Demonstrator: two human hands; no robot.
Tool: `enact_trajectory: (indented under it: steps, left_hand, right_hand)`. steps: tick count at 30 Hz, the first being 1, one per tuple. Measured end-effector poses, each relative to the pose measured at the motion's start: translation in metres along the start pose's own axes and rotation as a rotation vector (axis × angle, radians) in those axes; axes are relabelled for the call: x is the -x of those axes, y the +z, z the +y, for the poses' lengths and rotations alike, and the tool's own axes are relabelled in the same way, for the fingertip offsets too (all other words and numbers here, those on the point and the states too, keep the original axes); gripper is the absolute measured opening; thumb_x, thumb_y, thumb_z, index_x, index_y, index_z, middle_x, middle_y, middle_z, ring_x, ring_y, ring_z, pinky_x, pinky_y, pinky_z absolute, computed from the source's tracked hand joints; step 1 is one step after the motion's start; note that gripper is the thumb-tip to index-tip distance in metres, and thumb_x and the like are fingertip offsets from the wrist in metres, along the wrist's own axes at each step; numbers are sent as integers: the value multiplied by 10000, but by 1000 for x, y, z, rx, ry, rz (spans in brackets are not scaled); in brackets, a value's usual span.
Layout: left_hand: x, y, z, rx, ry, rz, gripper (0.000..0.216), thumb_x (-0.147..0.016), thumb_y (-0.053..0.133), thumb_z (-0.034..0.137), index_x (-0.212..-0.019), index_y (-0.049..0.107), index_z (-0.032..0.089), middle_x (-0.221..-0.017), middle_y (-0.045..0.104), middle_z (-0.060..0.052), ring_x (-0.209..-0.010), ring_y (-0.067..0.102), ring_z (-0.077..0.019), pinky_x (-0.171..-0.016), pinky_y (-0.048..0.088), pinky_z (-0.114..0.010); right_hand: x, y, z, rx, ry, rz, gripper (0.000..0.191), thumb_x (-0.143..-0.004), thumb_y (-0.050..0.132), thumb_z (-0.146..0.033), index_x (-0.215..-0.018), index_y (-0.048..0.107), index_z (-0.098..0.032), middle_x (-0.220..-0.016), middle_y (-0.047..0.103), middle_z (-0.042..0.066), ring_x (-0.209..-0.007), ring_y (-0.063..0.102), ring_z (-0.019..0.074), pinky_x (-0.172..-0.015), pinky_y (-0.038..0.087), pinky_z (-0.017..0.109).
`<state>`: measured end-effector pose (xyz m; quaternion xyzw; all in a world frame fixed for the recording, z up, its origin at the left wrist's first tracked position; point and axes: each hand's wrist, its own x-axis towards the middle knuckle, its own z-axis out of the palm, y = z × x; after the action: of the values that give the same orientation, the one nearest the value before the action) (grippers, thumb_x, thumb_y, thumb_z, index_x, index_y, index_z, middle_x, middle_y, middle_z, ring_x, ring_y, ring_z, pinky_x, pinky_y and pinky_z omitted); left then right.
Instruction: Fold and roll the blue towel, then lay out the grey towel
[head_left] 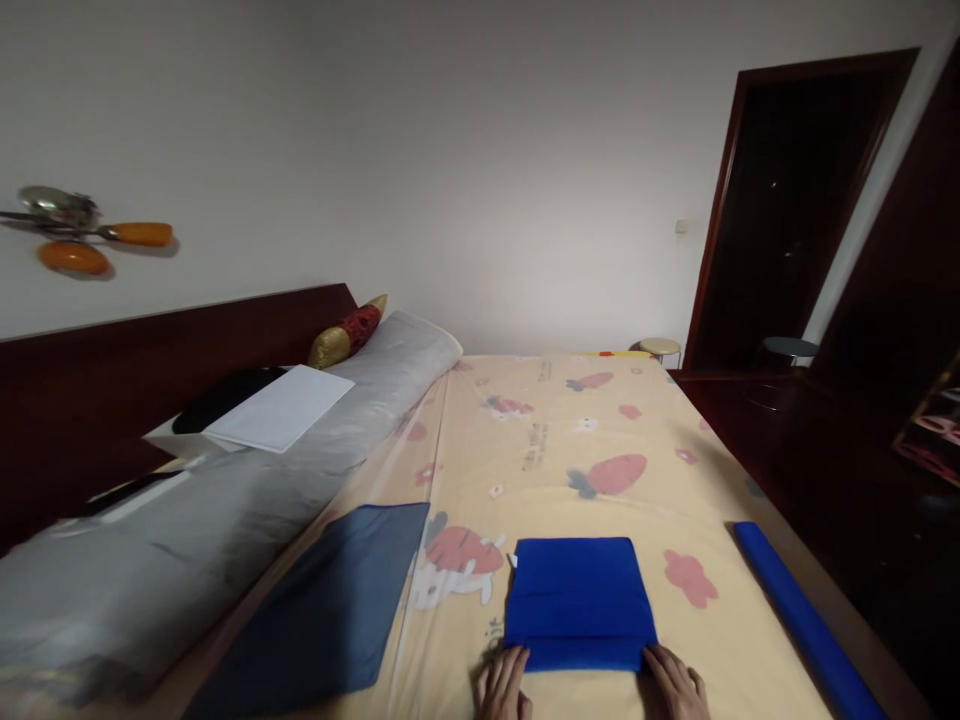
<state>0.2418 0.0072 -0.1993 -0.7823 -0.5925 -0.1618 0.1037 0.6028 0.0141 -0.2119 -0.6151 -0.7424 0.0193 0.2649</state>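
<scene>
The folded blue cloth (581, 590) lay flat on the patterned bedsheet (615, 520) directly in front of you, its near edge between your hands. Your left hand (504, 688) touched the near left corner and your right hand (676, 685) the near right one. Fingertips met fabric on both sides, but whether your fingers were clamped on it or merely pressing could not be told.

The near band looked like the weak spot: had one hand pulled harder than the other, it could have skewed or creased. The bedsheet was soft and already rippled, so downward pressure might have dragged it along and spoiled the alignment. The rolled blue cloth (806, 615) lay near the bed's right edge, where a knock from your right arm could have sent it off.
</scene>
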Motion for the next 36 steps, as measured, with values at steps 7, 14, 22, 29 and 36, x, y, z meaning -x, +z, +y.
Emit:
enact_trajectory:
  steps: [7, 14, 22, 29, 36]
  left_hand:
    - [-22, -8, 6, -22, -45, -14, 569, -729, 452, 73, -1212, 630, 316, -1203, 697, 27, -1114, 626, -186, -942, 438, -353]
    - [-75, -39, 24, 37, -282, -312, 493, -787, 396, 43, -1138, 655, 271, -1185, 696, -31, -1193, 563, -200, -1109, 285, -463]
    - [-79, -31, 47, 8, -232, -336, 477, -804, 397, 80, -1188, 653, 203, -1240, 670, -100, -1218, 557, -276, -1077, 358, -484]
    - [-61, -9, 84, 120, 245, -33, 484, -942, 394, 286, -1425, 407, 301, -1391, 555, 36, -1231, 554, -162, -1024, 469, -311]
    - [-48, -37, 15, 7, 75, -69, 434, -988, 332, 307, -1415, 412, 310, -1411, 531, 39, -1262, 525, -160, -1032, 437, -383]
  right_hand:
    - [-25, -16, -13, -43, -35, -24, 348, -831, 515, -283, -1164, 615, -288, -1142, 687, 34, -1055, 608, 221, -871, 405, 329]
    - [-68, -49, -35, 40, 76, -229, 287, -771, 469, -202, -967, 674, -247, -1018, 700, 50, -1001, 600, 243, -890, 392, 377]
    - [-68, -31, -53, 56, 71, -247, 395, -707, 500, -135, -1038, 701, -214, -1130, 692, 135, -1087, 609, 325, -943, 407, 485]
    - [-56, -8, -88, -106, -180, -213, 444, -871, 465, -269, -1307, 553, -268, -1319, 608, 20, -1216, 556, 204, -1055, 391, 356]
    - [-43, -12, -20, 7, -30, -82, 408, -938, 414, -413, -1295, 565, -283, -1349, 575, 29, -1255, 529, 259, -1025, 425, 481]
